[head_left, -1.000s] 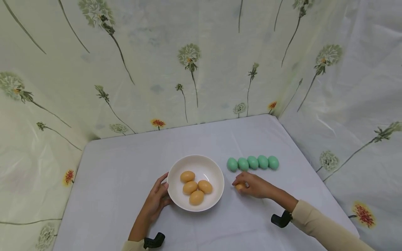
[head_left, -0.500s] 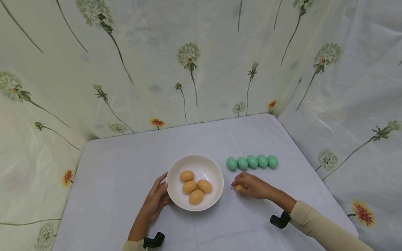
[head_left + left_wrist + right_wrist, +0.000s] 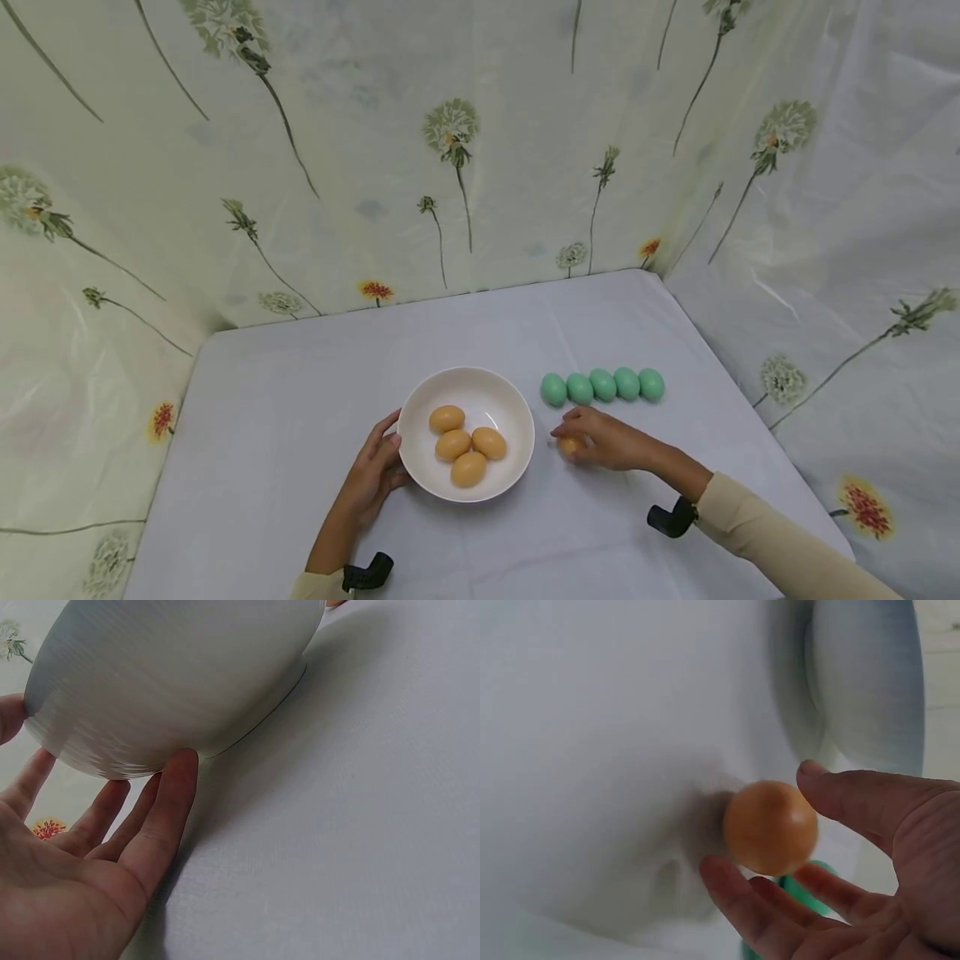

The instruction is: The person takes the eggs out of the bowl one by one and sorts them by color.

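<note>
My left hand point(image 3: 369, 477) rests against the left side of a white bowl point(image 3: 467, 379). In the left wrist view its spread fingers point(image 3: 176, 787) touch the bowl's outer wall point(image 3: 180, 675). Inside the bowl lie several orange eggs point(image 3: 468, 470). Right of the bowl, my right hand point(image 3: 606, 442) holds an orange egg point(image 3: 567, 445) low at the tablecloth. The right wrist view shows this egg point(image 3: 770, 827) between the thumb and the fingers, with the thumb tip against its edge. A row of several green eggs point(image 3: 602, 385) lies just beyond my right hand.
A white cloth covers the table point(image 3: 300, 392). Flower-printed sheeting point(image 3: 510, 183) hangs behind it and on both sides. A black wrist camera point(image 3: 369, 572) sits at the left wrist, and another black camera point(image 3: 672, 518) at the right.
My right hand and the orange egg in it have shifted very slightly left, toward the bowl. The left hand, the bowl and the green row look still.
</note>
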`<state>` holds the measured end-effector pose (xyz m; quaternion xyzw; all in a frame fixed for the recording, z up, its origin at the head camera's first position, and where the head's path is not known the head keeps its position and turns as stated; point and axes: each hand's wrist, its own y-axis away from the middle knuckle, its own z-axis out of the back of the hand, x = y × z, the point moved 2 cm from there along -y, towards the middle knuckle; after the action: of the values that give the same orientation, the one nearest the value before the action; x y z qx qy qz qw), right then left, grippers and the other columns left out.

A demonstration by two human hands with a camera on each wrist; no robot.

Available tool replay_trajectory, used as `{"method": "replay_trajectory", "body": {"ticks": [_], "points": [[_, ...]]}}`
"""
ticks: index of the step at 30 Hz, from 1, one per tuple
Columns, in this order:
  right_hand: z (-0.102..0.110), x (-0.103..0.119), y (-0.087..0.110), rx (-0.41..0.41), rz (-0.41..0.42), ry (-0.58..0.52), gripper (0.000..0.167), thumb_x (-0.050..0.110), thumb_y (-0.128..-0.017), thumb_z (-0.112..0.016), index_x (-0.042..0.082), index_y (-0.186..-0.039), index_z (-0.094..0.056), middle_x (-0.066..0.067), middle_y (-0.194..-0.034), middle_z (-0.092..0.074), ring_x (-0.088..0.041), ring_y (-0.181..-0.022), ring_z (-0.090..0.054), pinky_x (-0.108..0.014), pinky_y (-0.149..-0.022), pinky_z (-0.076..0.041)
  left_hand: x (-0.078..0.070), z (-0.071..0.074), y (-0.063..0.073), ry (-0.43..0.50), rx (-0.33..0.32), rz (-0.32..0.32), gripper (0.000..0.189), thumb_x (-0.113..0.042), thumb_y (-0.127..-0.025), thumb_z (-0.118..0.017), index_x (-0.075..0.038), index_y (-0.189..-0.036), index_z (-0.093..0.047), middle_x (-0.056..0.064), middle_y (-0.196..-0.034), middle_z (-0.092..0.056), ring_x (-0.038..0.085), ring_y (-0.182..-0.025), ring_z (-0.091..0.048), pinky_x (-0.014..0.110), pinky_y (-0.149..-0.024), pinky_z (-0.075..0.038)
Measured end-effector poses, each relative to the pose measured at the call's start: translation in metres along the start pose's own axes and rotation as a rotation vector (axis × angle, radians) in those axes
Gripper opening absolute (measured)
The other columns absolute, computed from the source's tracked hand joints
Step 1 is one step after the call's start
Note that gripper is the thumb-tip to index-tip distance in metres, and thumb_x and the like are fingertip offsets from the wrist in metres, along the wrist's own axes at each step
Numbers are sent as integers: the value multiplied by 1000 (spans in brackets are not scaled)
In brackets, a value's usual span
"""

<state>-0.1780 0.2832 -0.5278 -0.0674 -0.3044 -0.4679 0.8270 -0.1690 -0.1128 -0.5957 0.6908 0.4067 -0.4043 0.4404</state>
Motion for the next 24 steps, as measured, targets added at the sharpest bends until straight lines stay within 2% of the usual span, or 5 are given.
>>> {"method": "replay_trajectory", "body": {"ticks": [4, 7, 13, 18, 24], "points": [[24, 9, 2, -10, -17, -30, 45, 18, -89, -76, 7, -130, -62, -13, -131, -58, -35, -114, -60, -48, -92, -53, 1, 1, -1, 0, -1, 1, 51, -40, -101, -55, -36, -150, -39, 11, -151, -46, 26, -119, -63, 45, -88, -57], [44, 17, 0, -53, -7, -38, 46, 17, -89, -76, 7, -130, -60, -14, -128, -58, -33, -110, -64, -42, -88, -56, 0, 1, -1, -2, -2, -5, 51, -40, -101, -55, -36, -150, -39, 10, -151, -46, 26, -119, -63, 46, -88, -57], [70, 39, -15, -66, 21, -44, 43, 16, -90, -74, 10, -130, -60, -14, -129, -58, -31, -111, -65, -36, -82, -59, -1, 1, 0, -7, -4, -5, 51, -39, -102, -55, -36, -150, -39, 10, -150, -46, 25, -118, -63, 45, -88, -57], [74, 62, -33, 2, 22, -52, 42, 18, -91, -73, 14, -131, -60, -10, -133, -59, -32, -117, -63, -39, -86, -59, 0, 2, 0, -19, 2, -11, 53, -40, -102, -54, -32, -152, -37, 13, -150, -46, 24, -116, -64, 44, -87, -58], [62, 80, -58, 103, 77, -47, 44, 18, -91, -74, 12, -132, -61, -6, -133, -58, -31, -120, -63, -37, -87, -58, 0, 2, -2, -21, 18, -26, 56, -40, -102, -53, -29, -153, -35, 15, -151, -44, 22, -116, -64, 43, -87, -58]]}}
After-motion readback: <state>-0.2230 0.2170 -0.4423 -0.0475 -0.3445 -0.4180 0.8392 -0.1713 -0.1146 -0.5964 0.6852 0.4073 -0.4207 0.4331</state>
